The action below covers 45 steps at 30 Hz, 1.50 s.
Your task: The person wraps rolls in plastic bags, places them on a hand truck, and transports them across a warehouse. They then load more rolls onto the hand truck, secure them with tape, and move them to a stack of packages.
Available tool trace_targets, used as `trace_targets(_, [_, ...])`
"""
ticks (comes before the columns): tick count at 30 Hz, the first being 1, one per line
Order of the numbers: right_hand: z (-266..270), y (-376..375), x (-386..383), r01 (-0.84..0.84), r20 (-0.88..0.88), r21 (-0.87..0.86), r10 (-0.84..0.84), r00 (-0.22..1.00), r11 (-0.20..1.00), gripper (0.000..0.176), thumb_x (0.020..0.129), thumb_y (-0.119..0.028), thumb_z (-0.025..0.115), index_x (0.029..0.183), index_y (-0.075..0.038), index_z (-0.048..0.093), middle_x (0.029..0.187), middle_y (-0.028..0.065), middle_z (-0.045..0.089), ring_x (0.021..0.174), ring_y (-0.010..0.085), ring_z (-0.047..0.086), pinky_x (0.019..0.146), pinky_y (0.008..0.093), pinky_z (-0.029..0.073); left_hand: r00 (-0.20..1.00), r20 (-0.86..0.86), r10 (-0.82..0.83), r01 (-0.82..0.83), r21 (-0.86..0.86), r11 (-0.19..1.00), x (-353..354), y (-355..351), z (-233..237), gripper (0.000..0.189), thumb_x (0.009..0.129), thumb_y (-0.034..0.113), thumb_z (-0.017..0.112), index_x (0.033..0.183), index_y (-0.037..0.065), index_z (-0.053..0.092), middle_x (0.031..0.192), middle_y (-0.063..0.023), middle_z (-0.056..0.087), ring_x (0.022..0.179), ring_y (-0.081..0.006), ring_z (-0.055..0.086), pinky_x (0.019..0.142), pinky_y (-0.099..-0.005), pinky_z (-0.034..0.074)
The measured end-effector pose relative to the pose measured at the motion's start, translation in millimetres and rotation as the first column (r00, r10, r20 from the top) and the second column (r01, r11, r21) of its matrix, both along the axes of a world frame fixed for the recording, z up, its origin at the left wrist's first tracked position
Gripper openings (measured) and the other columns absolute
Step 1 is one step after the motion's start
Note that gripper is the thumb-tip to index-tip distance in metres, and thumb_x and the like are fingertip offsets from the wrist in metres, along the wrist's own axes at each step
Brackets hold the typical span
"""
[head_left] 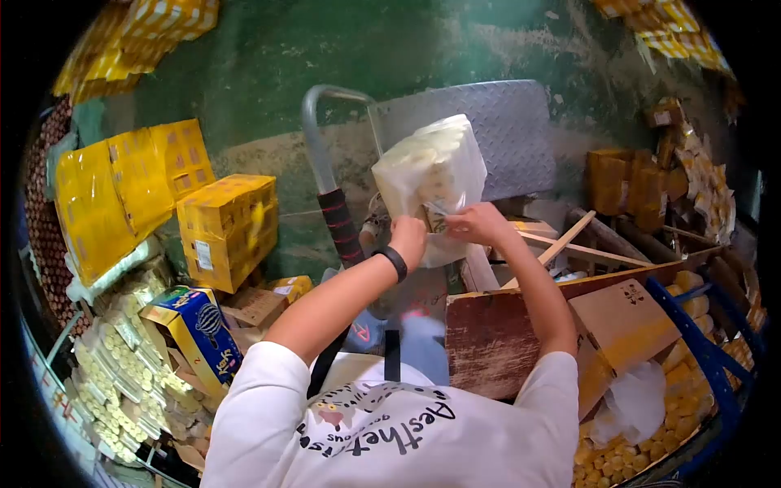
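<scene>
A translucent plastic bag (435,163) packed with pale, whitish contents sits in front of me, over the near side of a metal diamond-plate platform. My left hand (409,241), with a black band on its wrist, is closed on the near edge of the bag. On the other side of the opening, my right hand (480,224) pinches the bag's plastic. A dark printed patch shows through the film between both hands. What exactly fills the bag I cannot make out.
The diamond-plate platform (512,134) has a bent metal handle (317,138) at left. Yellow-taped cartons (228,232) and a blue-yellow box (195,333) stand left, near bundled pale rolls (122,382). At right are a worn wooden board (492,346), an open carton (626,321) and a blue frame (700,350).
</scene>
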State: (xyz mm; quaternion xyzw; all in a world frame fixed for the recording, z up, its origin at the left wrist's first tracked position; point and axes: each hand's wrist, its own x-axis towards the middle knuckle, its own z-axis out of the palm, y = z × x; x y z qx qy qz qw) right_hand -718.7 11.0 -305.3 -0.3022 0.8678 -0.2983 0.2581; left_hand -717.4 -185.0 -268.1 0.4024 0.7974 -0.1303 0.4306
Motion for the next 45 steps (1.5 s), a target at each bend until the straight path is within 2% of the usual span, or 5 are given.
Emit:
trace_targets(10, [-26,-56,5,0.429,-0.478,0.07,-0.347,0.807,0.901,0.013,0.072,-0.02,0.058,0.076,-0.009,0.053,0.083,0.0064,0.051,0.08,0.0225,0.054,0.055,0.036,0.046,0.914,0.058,-0.401,0.397,-0.325,0.858,-18,25,24,0.02,0.078,0.027,0.054,0.081,0.011,0.066,0.085,-0.0064,0.062,0.07,-0.0237,0.057,0.054,-0.0413,0.039])
trace_targets(21, [-12,-77,-50,0.511,-0.685,0.057,-0.339,0.645,0.858,0.05,0.069,-0.013,0.06,0.117,-0.01,0.047,0.111,0.0121,0.05,0.1,0.0315,0.051,0.071,0.0386,0.049,0.925,-0.291,-0.245,0.333,0.305,0.892,-52,-7,-46,0.019,0.08,0.02,0.051,0.072,0.013,0.067,0.073,-0.0017,0.064,0.073,-0.0185,0.061,0.064,-0.0344,0.043])
trace_targets(37, [-45,-12,-76,0.493,0.196,-0.374,-0.452,0.87,0.786,0.037,0.072,-0.003,0.063,0.107,-0.015,0.063,0.097,0.009,0.065,0.08,0.0251,0.063,0.071,0.0319,0.05,0.915,-0.144,-0.377,0.387,0.052,0.921,-39,-3,5,0.014,0.078,0.021,0.055,0.073,0.014,0.066,0.075,-0.0029,0.064,0.072,-0.0197,0.059,0.063,-0.0342,0.042])
trace_targets(41, [-22,-38,-21,0.761,-0.191,0.023,-0.744,0.64,0.649,0.066,0.066,-0.003,0.064,0.127,-0.006,0.04,0.117,0.0171,0.047,0.106,0.0342,0.048,0.089,0.0401,0.042,0.896,-0.107,-0.432,0.429,-0.047,0.902,2,11,9,0.022,0.081,0.027,0.052,0.091,0.015,0.067,0.087,-0.0023,0.062,0.083,-0.0216,0.05,0.076,-0.0419,0.034])
trace_targets(45, [-33,-56,53,0.613,0.339,0.601,-0.858,0.385,0.513,0.092,0.066,-0.023,0.07,0.132,0.007,0.013,0.119,0.0337,0.042,0.108,0.0436,0.047,0.091,0.0435,0.042,0.997,-0.019,0.075,-0.069,0.225,0.972,42,31,-22,0.017,0.079,0.02,0.054,0.084,0.012,0.068,0.088,-0.0046,0.063,0.094,-0.0242,0.052,0.08,-0.0406,0.034])
